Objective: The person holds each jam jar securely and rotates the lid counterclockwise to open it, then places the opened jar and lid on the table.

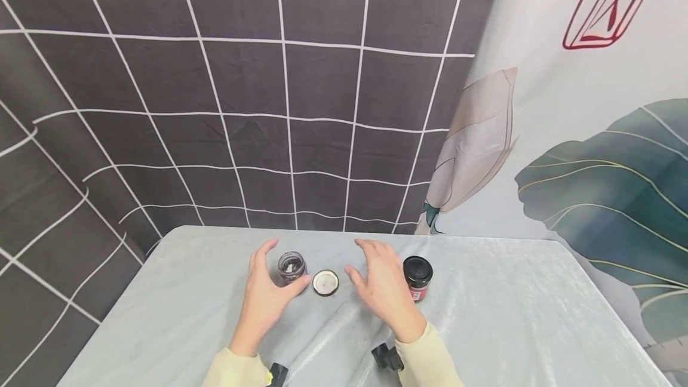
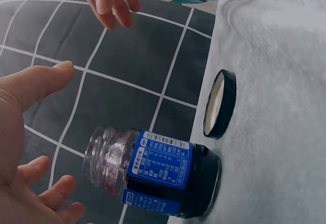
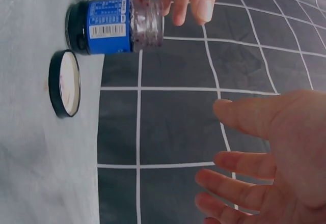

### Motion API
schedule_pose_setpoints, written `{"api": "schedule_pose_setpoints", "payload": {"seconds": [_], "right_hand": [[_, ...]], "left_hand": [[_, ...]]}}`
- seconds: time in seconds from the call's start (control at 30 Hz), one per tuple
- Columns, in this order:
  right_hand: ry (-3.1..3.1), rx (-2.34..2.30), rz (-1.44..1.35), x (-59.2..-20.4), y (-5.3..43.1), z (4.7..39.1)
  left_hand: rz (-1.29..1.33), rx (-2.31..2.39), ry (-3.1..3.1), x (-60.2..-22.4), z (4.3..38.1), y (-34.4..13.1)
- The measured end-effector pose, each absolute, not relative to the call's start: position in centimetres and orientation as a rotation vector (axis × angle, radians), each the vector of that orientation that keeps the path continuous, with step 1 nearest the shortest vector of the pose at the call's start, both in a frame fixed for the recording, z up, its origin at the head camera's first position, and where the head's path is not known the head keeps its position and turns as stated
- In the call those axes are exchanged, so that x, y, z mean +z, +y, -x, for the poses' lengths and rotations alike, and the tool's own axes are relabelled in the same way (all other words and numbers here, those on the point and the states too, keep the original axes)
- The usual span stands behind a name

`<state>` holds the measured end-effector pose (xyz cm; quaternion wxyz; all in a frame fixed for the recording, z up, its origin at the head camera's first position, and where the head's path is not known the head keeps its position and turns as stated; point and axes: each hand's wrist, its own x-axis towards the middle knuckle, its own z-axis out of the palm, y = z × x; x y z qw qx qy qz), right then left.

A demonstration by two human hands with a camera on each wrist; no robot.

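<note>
An uncapped glass jar [image 1: 292,265] with a blue label and dark contents stands upright on the table. My left hand [image 1: 267,290] is spread about it, thumb and fingers apart; the left wrist view shows a gap between that hand and the jar [image 2: 159,170]. Beside the jar lies its lid [image 1: 325,283], pale inner side up, black at the rim in the right wrist view [image 3: 64,84]. My right hand [image 1: 383,284] hovers right of the lid with fingers apart, holding nothing. Just past it stands a second jar [image 1: 418,278], black-lidded with a red label, partly hidden by the hand.
A pale cloth covers the table [image 1: 510,315], with soft creases. Behind it hangs a dark curtain with white grid lines [image 1: 242,136], and at the right a white curtain with leaf prints [image 1: 602,184]. Black straps with cameras [image 1: 388,357] sit at the wrists.
</note>
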<state>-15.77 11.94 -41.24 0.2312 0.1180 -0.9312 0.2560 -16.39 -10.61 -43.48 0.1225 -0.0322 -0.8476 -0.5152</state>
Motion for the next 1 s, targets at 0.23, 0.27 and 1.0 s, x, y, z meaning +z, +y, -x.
{"api": "schedule_pose_setpoints", "payload": {"seconds": [0.23, 0.27, 1.0], "right_hand": [[-2.524, 0.680, -0.263, -40.9, 12.7, 15.3], [-2.524, 0.674, -0.258, -40.8, 12.8, 15.2], [-2.485, 0.666, -0.103, -40.7, 15.6, 14.4]], "left_hand": [[0.160, -1.486, -2.440, -43.0, 16.1, -10.1], [0.160, -1.488, -2.440, -42.9, 16.1, -10.1], [0.262, -1.511, -2.419, -41.9, 16.0, -8.3]]}}
